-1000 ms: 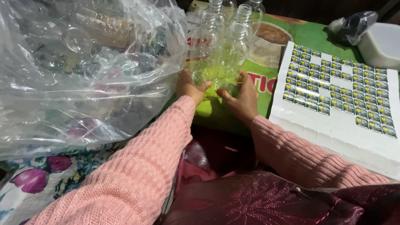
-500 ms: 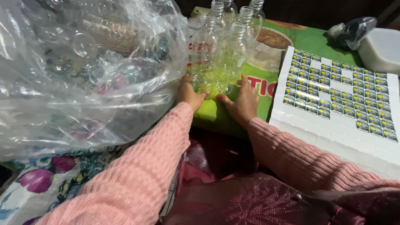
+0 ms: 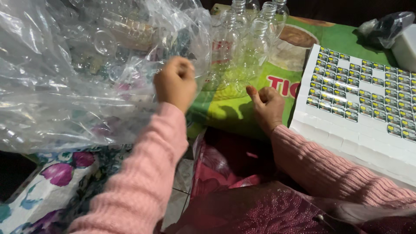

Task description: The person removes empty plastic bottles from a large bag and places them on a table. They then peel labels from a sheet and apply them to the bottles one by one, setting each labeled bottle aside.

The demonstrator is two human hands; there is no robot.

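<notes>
Change from the earlier frames: the left hand (image 3: 175,82) has left the base of the clear plastic bottles (image 3: 242,47), where both hands sat together, and is now raised against the big clear plastic bag (image 3: 82,73). Its fingers are curled into a loose fist at the bag's film; whether any film is pinched inside cannot be told. The right hand (image 3: 268,106) stays low on the green printed mat (image 3: 242,112), just below the bottles, thumb up and fingers curled, holding nothing visible.

Bottles: a tight group of empty, transparent, uncapped ones, standing upright on the green mat between the bag and the white sheet of labels (image 3: 364,99). Necks are open at the top; the walls pick up a green tint from the mat. The nearest one stands just above the right thumb, apart from it.

Bag: crumpled, glossy, filled with more clear bottles, lying at the left over a floral cloth (image 3: 52,182).

Label sheet: small dark-and-yellow stickers in rows, several slots bare, just right of the right hand. Both sleeves are pink knit.
</notes>
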